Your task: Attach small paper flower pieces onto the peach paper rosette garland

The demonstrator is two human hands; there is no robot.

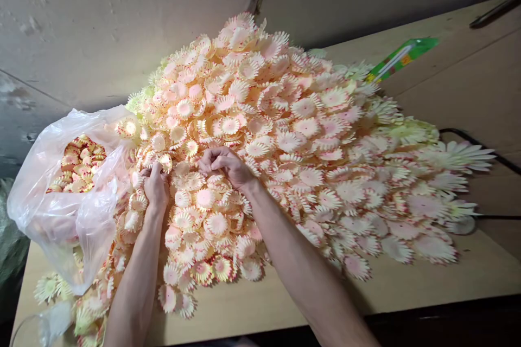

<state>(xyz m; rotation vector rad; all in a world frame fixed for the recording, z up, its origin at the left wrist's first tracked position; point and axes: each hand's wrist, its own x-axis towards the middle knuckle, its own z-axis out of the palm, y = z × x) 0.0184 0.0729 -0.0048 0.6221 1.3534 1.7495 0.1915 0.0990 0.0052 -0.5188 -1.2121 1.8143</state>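
Note:
A large heap of artificial flower petal discs [290, 141], pale cream and pink with fringed, red-tipped edges, spreads over the table. At the heap's left side my left hand [156, 187] is closed, thumb up, with a small petal disc [165, 162] at its fingertips. My right hand [228, 167] hovers over or rests on the middle of the heap; which one, I cannot tell. Its fingers are curled together in a pinch, and whatever they hold is too small or hidden to make out.
To the left, a translucent plastic bag [95, 222] stands with smaller red-edged petal pieces [83, 160] inside. A green packet [405, 58] lies behind the heap at right. A dark cable [502, 158] runs along the right. The wooden tabletop [228, 309] shows in front, a wall [122, 21] behind.

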